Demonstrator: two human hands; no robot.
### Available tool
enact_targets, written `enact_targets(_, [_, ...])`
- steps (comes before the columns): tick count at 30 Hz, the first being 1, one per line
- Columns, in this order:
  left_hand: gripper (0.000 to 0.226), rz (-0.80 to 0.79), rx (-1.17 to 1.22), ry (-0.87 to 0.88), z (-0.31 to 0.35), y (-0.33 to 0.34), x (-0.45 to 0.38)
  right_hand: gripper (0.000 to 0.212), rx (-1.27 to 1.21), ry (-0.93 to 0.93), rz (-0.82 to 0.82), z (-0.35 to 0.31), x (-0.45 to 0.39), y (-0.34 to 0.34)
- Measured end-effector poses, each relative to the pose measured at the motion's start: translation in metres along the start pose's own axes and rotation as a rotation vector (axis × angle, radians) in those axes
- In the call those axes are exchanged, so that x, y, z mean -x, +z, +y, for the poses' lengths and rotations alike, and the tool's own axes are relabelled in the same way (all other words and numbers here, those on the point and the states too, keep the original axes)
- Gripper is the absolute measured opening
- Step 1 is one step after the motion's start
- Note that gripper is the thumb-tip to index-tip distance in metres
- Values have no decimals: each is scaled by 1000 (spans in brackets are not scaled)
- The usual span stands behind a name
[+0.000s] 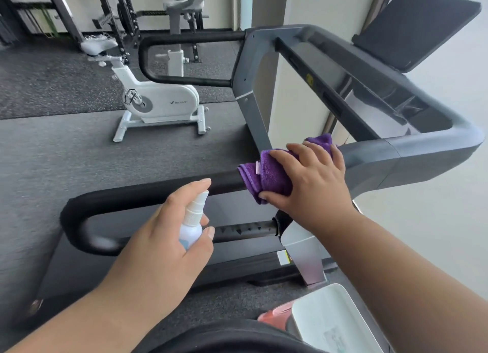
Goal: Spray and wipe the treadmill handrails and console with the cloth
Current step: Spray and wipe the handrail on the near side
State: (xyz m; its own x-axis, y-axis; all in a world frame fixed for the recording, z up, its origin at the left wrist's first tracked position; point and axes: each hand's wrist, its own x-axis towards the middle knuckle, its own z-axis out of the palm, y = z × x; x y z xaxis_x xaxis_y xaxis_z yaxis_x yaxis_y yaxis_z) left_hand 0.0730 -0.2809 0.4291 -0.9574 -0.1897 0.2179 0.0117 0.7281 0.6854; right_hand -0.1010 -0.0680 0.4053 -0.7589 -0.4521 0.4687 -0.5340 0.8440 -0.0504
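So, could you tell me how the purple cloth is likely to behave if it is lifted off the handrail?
The cloth would probably go floppy: it already drapes and folds over the handrail under the right hand. It looks light, a thin bunched terry fabric. Its fuzzy pile likely grips rather than slips.

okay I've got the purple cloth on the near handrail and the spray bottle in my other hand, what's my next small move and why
Probably slide the purple cloth under your right hand leftward along the black padded handrail: your left hand aims the white spray bottle there.
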Motion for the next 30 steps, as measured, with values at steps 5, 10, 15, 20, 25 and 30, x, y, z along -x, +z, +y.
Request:
enact_targets(5, [64, 39, -18, -47, -8, -12, 11, 72, -38, -64, 33, -30, -10, 8])
enact_targets(10, [63, 56, -3, -80, -22, -29, 19, 71, -53, -117, -6, -83, -19, 16])
enact_targets(15, [65, 76, -15, -87, -41, -49, 27, 70, -62, -179, -9, -141, -25, 24])
enact_targets(20, [65, 130, -7, -103, -73, -85, 36, 68, -35, -239, -38, -207, -32, 31])
enact_targets(25, [65, 203, -14, -132, -110, -123, 46, 67, 8, -344, -110, -265, -41, 38])
enact_targets(30, [66, 218, -15, -137, -147, -155, 56, 35, 212, -543, -230, -343, -45, 50])
